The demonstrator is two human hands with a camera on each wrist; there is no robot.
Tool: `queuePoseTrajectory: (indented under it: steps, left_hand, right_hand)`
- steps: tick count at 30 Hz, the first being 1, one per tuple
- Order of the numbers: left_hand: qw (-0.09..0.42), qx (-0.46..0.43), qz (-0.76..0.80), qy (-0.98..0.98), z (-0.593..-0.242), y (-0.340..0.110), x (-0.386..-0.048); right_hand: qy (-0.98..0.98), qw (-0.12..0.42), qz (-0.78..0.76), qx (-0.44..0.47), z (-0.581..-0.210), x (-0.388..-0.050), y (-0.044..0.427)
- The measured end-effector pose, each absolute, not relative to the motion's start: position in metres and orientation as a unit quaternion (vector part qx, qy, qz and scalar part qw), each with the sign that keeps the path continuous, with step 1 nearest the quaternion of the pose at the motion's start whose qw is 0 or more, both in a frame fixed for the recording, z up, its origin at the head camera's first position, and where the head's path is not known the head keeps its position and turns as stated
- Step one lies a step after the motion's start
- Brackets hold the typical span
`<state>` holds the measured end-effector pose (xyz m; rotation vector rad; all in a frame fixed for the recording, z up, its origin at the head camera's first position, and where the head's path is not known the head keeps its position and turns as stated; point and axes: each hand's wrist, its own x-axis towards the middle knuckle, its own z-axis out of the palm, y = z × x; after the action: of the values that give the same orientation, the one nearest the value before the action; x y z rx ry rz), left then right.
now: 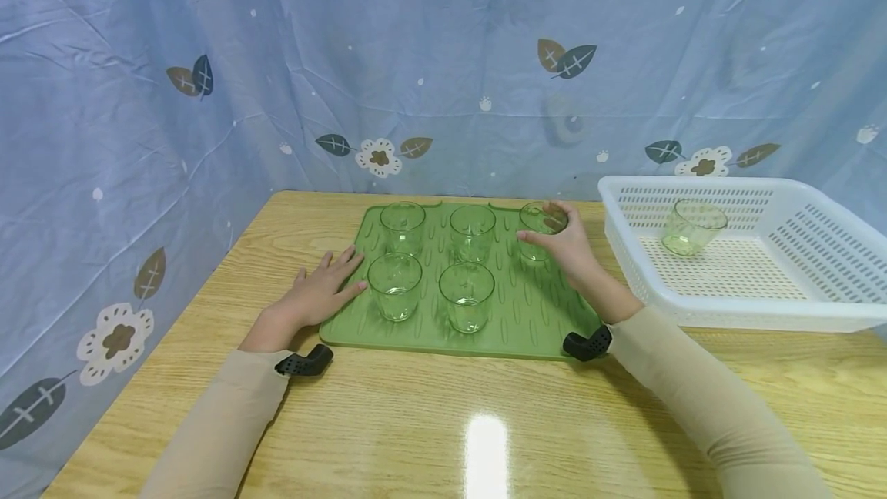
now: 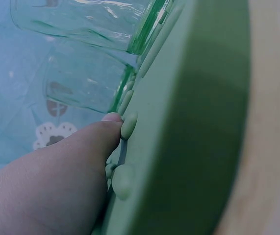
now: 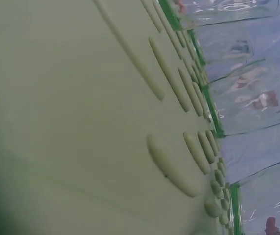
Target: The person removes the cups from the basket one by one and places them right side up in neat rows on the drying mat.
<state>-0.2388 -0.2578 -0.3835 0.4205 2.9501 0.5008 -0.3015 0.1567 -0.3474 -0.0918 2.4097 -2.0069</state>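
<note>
A green ribbed drying mat [image 1: 527, 322] lies on the wooden table. At its back right corner stands a clear green-tinted glass [image 1: 532, 251], mouth up, with my right hand [image 1: 574, 246] curved round its rim, thumb at the near side. My left hand [image 1: 315, 297] rests flat with fingers spread over the mat's left edge. Its thumb is close to the front left glass [image 1: 395, 291]; the left wrist view shows the thumb [image 2: 90, 142] on the mat. Other upright glasses are the back left one [image 1: 402, 231], the back middle one [image 1: 473, 233] and the front middle one [image 1: 467, 299].
A white plastic basket [image 1: 734, 313] stands on the right of the table, close to my right forearm. Inside it one glass [image 1: 695, 228] sits tilted. A blue patterned curtain [image 1: 485, 37] hangs behind the table and along its left side.
</note>
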Motion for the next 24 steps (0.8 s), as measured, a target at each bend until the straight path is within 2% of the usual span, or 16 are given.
queuePoseTrajectory:
  steps: [24]
  left_hand:
    - [0.060, 0.140, 0.167, 0.974, -0.3806, -0.2567, -0.2381]
  right_hand:
    - [0.770, 0.054, -0.635, -0.035, -0.3493, -0.3024, 0.1607]
